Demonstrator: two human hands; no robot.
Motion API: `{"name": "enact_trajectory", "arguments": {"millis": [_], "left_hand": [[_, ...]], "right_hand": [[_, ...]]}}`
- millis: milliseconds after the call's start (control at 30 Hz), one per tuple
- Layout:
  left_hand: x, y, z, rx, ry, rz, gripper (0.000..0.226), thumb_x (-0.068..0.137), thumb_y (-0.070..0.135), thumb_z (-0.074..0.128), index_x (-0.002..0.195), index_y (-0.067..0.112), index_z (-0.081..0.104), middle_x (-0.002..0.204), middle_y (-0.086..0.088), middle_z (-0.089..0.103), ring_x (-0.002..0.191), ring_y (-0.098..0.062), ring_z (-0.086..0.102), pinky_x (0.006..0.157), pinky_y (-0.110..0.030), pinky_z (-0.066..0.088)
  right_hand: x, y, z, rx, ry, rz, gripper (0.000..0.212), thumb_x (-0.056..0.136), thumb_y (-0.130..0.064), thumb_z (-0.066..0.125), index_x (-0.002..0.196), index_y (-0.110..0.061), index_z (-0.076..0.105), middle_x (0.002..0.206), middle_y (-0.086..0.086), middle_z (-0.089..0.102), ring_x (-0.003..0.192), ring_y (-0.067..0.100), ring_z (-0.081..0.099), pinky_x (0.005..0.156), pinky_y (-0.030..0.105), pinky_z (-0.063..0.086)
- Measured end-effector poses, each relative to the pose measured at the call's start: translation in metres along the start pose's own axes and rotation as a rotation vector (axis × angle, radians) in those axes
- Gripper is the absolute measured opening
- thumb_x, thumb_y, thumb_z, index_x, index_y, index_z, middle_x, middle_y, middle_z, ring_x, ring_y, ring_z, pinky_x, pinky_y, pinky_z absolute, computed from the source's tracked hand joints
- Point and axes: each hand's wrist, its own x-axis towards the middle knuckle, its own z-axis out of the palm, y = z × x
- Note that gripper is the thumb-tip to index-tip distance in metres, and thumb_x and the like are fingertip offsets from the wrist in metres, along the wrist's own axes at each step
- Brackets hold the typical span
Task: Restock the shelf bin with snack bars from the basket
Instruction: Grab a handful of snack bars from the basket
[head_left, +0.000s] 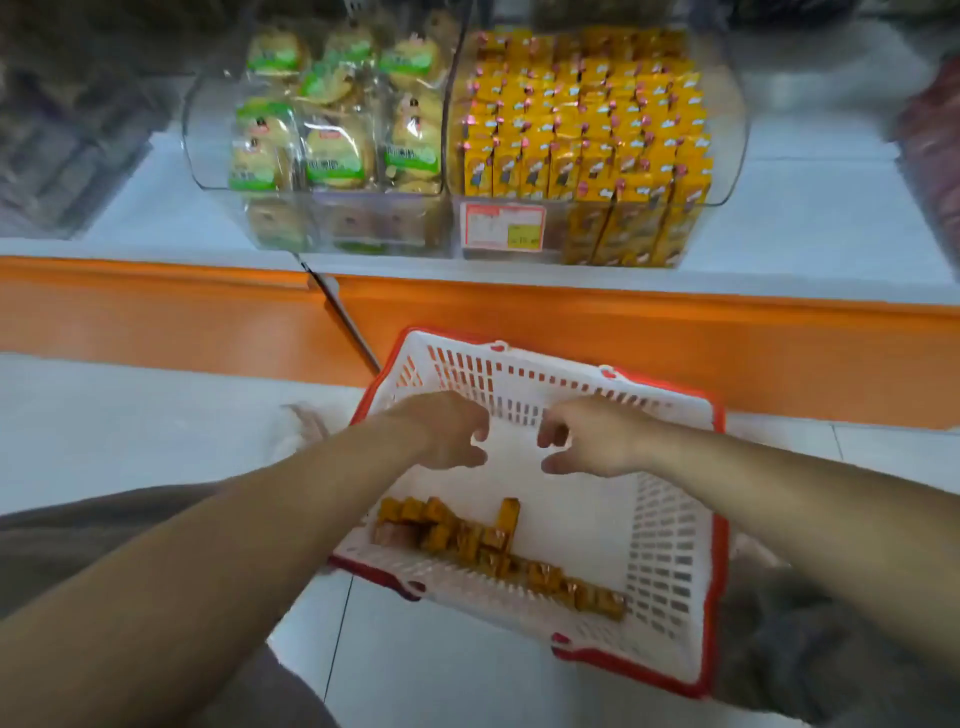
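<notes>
Snack bars (498, 551): loose row along near wall of basket (670, 540), which sits on floor (130, 426) below shelf (810, 208). Clear bin (730, 119) on shelf packed w/ same yellow bars. L hand (447, 431) & R hand (587, 441) hover over basket centre, fingers half-curled, thumbs apart, gripping nothing, clear of bars.

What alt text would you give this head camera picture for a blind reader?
Two bare hands, the left hand and the right hand, reach empty, fingers loosely curved, over a white, red-rimmed basket on the floor, with orange snack bars along its near side. On the shelf above, a clear shelf bin is packed with yellow packs.
</notes>
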Motion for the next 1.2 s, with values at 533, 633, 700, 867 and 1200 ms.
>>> {"name": "enact_trajectory", "arguments": {"millis": [533,633,700,867,1200], "left_hand": [[0.085,-0.061,0.178,-0.174,-0.289,-0.072,0.072,0.081,0.045,0.079,0.144,0.033,0.047,0.133,-0.002,0.058,0.117,-0.024,0.057,0.094,-0.038,0.047],[0.093,-0.061,0.181,-0.224,-0.308,-0.053,0.073,0.081,0.033,0.080,0.145,0.032,0.045,0.137,0.000,0.058,0.118,-0.023,0.056,0.097,-0.039,0.049],[0.098,-0.060,0.181,-0.336,-0.256,-0.049,0.063,0.084,0.027,0.077,0.140,0.031,0.049,0.137,0.002,0.059,0.113,-0.019,0.056,0.093,-0.034,0.049],[0.101,-0.059,0.182,-0.514,-0.140,-0.049,0.059,0.080,0.034,0.085,0.133,0.029,0.056,0.131,0.005,0.062,0.108,-0.014,0.055,0.088,-0.029,0.046],[0.105,-0.050,0.213,-0.204,-0.275,0.022,0.103,0.057,0.073,0.082,0.143,0.032,0.044,0.133,0.002,0.063,0.112,-0.024,0.059,0.088,-0.035,0.045]], "right_hand": [[0.098,0.029,0.241,0.606,-0.100,0.356,0.113,0.078,-0.059,0.074,0.158,-0.022,0.004,0.153,0.015,0.039,0.133,0.035,0.046,0.099,0.039,0.042],[0.104,0.031,0.245,0.713,-0.093,0.405,0.102,0.070,-0.057,0.081,0.147,-0.014,0.030,0.127,0.008,0.061,0.111,0.027,0.061,0.088,0.037,0.049],[0.108,0.034,0.247,0.765,-0.089,0.431,0.075,0.068,-0.054,0.084,0.125,-0.016,0.054,0.105,0.000,0.069,0.093,0.017,0.066,0.078,0.036,0.054],[0.111,0.041,0.250,0.847,-0.070,0.448,0.061,0.064,-0.043,0.089,0.112,-0.025,0.055,0.098,-0.007,0.069,0.086,0.005,0.062,0.063,0.023,0.047],[0.112,0.035,0.245,0.901,-0.116,0.421,0.031,0.070,-0.019,0.058,0.099,-0.020,0.070,0.091,0.000,0.067,0.092,0.022,0.063,0.077,0.034,0.048]]}}
